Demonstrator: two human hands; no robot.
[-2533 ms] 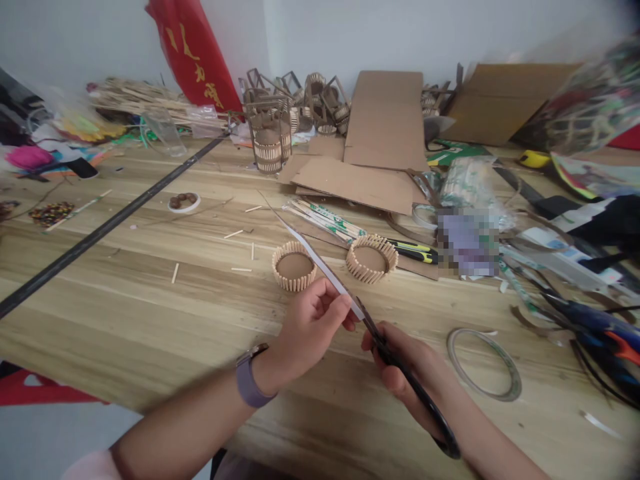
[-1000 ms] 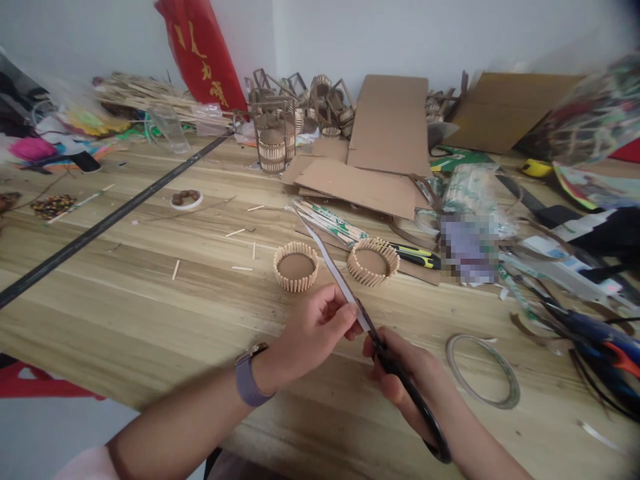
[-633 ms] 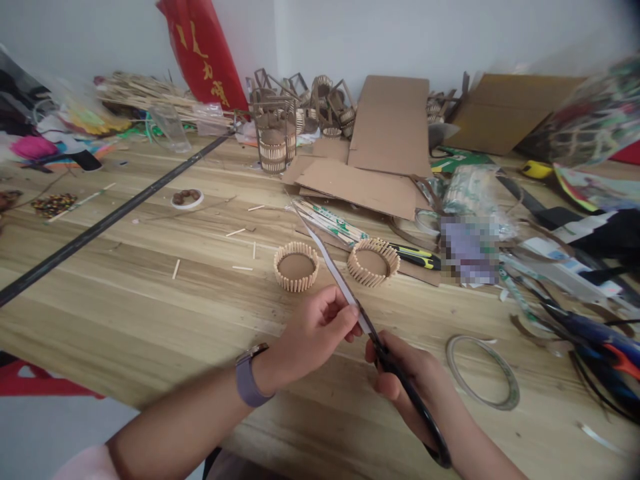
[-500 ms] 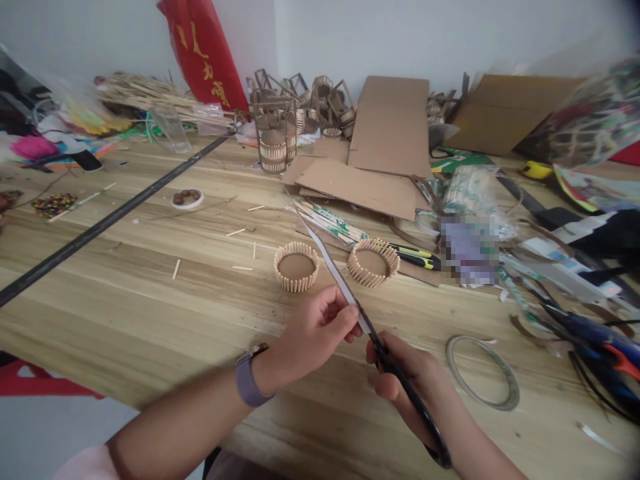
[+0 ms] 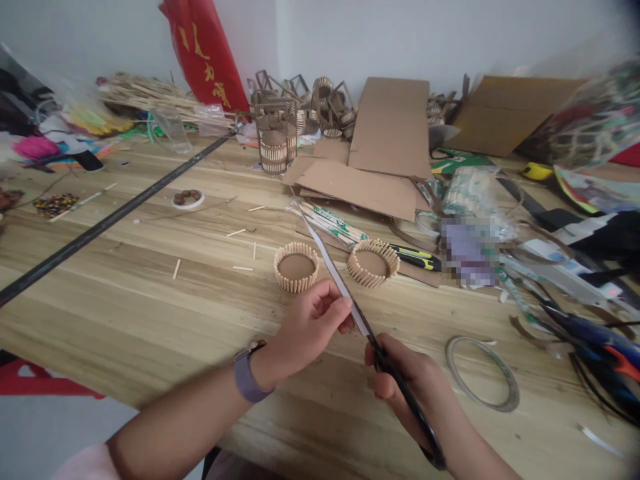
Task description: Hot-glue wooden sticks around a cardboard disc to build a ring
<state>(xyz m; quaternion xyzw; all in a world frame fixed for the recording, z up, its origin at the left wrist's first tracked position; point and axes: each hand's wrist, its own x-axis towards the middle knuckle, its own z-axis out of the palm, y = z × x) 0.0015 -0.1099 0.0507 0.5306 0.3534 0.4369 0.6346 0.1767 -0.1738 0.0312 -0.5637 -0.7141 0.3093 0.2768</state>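
My right hand [image 5: 417, 380] is wrapped round the black handles of a pair of scissors [image 5: 413, 407], their blades pointing up and to the left. A narrow white strip [image 5: 327, 263] lies along the blades, its far end tapering toward the cardboard. My left hand [image 5: 320, 320], with a watch on its wrist, pinches this strip near its lower end, just ahead of my right hand. Beyond my hands stand two round cardboard-bottomed cups ringed with short sticks, a left cup [image 5: 296, 267] and a right cup [image 5: 373, 263].
Flat cardboard [image 5: 360, 187] and a yellow-black utility knife [image 5: 417, 257] lie behind the cups. A roll of tape [image 5: 483, 373] rests at the right, near a blue glue gun [image 5: 595, 333]. A dark bar [image 5: 125, 210] crosses the table at left. Small stick-built buckets [image 5: 274, 150] stand at the back.
My left hand has slid slightly up and left along the white strip. The scissors and my right hand have shifted slightly; the cups stay where they were.
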